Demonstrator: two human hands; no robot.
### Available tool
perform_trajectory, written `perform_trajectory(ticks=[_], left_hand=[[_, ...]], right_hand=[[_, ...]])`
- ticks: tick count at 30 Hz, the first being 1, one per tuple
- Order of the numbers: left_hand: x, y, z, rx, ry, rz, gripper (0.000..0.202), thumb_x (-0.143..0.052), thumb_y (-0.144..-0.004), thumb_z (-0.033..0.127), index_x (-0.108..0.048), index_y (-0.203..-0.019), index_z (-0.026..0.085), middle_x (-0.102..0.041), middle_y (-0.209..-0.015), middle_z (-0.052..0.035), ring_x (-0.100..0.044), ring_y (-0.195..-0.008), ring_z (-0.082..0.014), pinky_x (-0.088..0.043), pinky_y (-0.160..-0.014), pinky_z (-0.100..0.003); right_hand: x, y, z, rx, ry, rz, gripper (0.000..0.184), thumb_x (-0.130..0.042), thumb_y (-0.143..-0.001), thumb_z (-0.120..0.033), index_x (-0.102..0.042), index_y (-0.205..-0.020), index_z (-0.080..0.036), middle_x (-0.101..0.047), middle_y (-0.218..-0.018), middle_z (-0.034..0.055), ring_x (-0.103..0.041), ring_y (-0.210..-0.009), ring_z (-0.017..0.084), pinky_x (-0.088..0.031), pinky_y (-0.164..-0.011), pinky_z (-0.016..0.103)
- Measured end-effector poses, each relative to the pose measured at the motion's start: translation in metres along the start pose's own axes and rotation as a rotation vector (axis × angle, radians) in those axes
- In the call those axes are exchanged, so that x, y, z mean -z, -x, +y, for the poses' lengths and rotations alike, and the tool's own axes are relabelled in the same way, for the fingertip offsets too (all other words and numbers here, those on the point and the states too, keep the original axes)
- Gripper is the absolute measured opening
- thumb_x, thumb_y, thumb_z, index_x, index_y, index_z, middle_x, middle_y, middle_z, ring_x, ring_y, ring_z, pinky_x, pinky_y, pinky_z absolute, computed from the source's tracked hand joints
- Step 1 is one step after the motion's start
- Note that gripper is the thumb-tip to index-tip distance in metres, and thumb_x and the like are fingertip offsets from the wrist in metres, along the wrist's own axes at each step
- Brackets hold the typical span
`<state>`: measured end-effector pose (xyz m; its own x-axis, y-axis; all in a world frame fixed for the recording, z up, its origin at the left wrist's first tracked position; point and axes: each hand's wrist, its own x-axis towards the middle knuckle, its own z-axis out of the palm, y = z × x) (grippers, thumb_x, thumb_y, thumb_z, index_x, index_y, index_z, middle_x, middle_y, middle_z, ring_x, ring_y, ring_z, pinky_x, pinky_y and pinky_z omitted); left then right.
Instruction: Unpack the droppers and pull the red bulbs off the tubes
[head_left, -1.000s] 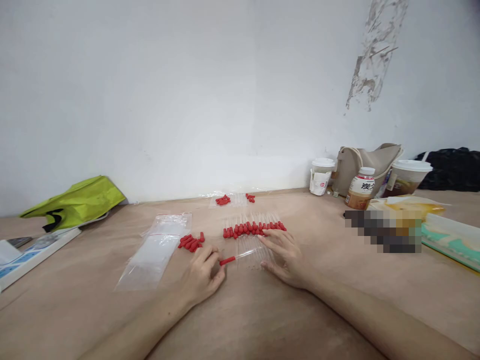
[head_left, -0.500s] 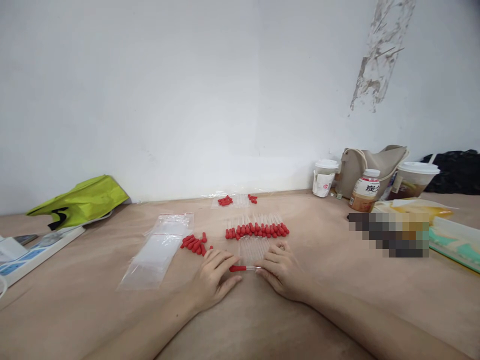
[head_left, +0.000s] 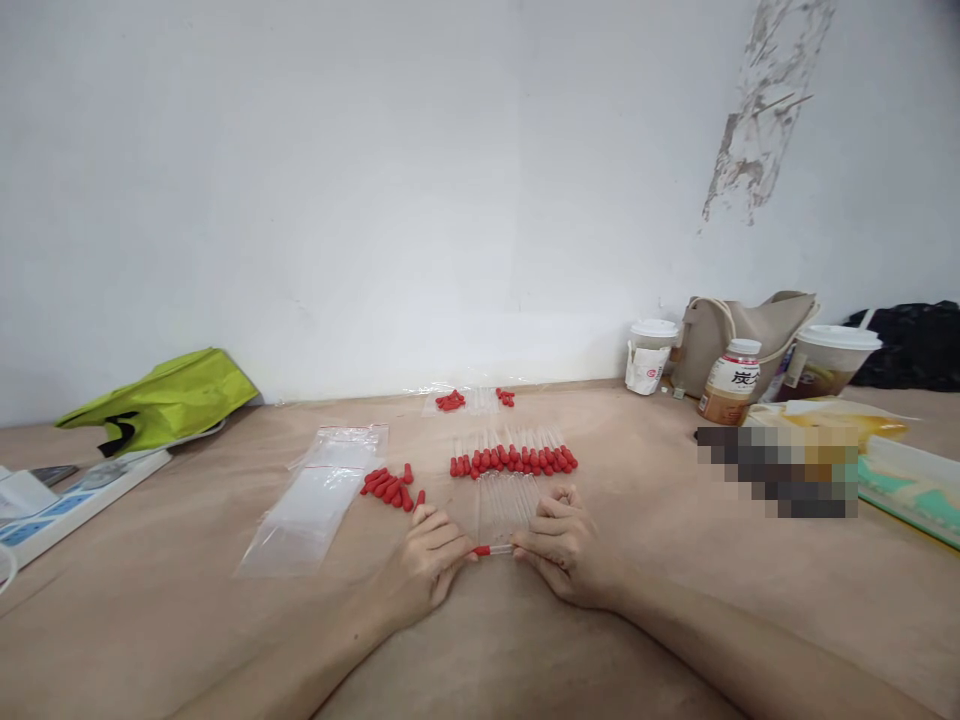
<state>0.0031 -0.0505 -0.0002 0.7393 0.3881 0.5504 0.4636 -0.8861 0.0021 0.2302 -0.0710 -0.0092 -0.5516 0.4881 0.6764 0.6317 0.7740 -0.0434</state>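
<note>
Head cam, both hands low & center over the tan desk (head_left: 480, 650). L hand (head_left: 431, 560) has thumb + fingers pinched on a red bulb (head_left: 481, 551), R hand (head_left: 566, 545) is pinched on the clear tube (head_left: 501, 549) coming out of it, so the piece sits level btwn the two, bulb end left. Fingers hide both ends, so can't tell how far the tube goes in.

Right behind that, btwn the hands, there's a bunch of loose clear tubes (head_left: 506, 505) lying roughly side by side. Past those, a row of red-bulbed tubes (head_left: 514, 460), bulbs facing the person. Pile of spare red bulbs (head_left: 387, 488) just beyond the L hand, one bulb nearly at the fingers. Clear plastic bags (head_left: 322, 510) left of the pile, w/ a filled bag (head_left: 480, 401) near the wall (head_left: 375, 200).

Far left: lime bag (head_left: 165, 395) + power strip (head_left: 82, 500). Right side, approx in a cluster: lidded cup (head_left: 649, 360), beige bag (head_left: 739, 335), bottle (head_left: 727, 385), bigger cup (head_left: 829, 365).
</note>
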Motion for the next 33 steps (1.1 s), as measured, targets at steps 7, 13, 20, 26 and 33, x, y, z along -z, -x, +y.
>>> perform_trajectory(ticks=[7, 13, 20, 26, 33], left_hand=[[0.01, 0.015, -0.011, 0.045, -0.009, 0.046, 0.02, -0.04, -0.085, 0.016, -0.058, -0.08, 0.019, -0.057, -0.063, -0.0019, -0.047, -0.064, -0.0148, -0.034, -0.068, -0.032], [0.015, 0.02, -0.021, 0.202, 0.09, 0.103, 0.02, -0.04, -0.087, 0.02, -0.059, -0.092, 0.019, -0.059, -0.083, -0.0046, -0.054, -0.077, -0.0146, -0.042, -0.071, -0.027], [0.026, 0.013, -0.054, 0.624, 0.095, 0.233, 0.029, -0.038, -0.085, 0.03, -0.06, -0.101, 0.02, -0.055, -0.088, -0.0057, -0.054, -0.089, -0.0188, -0.044, -0.079, -0.032], [0.044, 0.019, -0.099, 0.894, 0.273, 0.275, 0.041, -0.052, -0.074, 0.042, -0.052, -0.108, 0.018, -0.057, -0.077, -0.0009, -0.056, -0.064, -0.0147, -0.045, -0.059, -0.027], [0.048, 0.025, -0.115, 0.866, 0.131, 0.204, 0.043, -0.056, -0.068, 0.051, -0.051, -0.096, 0.019, -0.06, -0.077, -0.0002, -0.055, -0.062, -0.0142, -0.042, -0.056, -0.025]], right_hand=[[0.008, 0.008, 0.006, -0.054, -0.019, -0.012, 0.024, -0.041, -0.085, -0.023, -0.062, -0.074, -0.02, -0.053, -0.053, -0.0006, -0.041, -0.062, 0.012, -0.023, -0.07, 0.032], [0.011, 0.01, 0.019, -0.283, 0.026, 0.109, 0.023, -0.042, -0.086, -0.026, -0.065, -0.084, -0.022, -0.062, -0.064, 0.0018, -0.046, -0.064, 0.014, -0.023, -0.067, 0.03], [0.007, 0.014, 0.034, -0.547, 0.127, 0.119, 0.019, -0.043, -0.082, -0.022, -0.061, -0.086, -0.02, -0.064, -0.076, 0.001, -0.055, -0.07, 0.013, -0.025, -0.067, 0.027], [0.0, 0.012, 0.035, -0.614, 0.188, 0.073, 0.016, -0.042, -0.081, -0.021, -0.054, -0.07, -0.018, -0.062, -0.069, -0.0004, -0.055, -0.067, 0.014, -0.025, -0.066, 0.027], [0.001, 0.008, 0.026, -0.519, 0.167, 0.002, 0.016, -0.045, -0.082, -0.026, -0.06, -0.083, -0.022, -0.064, -0.086, 0.0004, -0.055, -0.082, 0.016, -0.026, -0.071, 0.029]])
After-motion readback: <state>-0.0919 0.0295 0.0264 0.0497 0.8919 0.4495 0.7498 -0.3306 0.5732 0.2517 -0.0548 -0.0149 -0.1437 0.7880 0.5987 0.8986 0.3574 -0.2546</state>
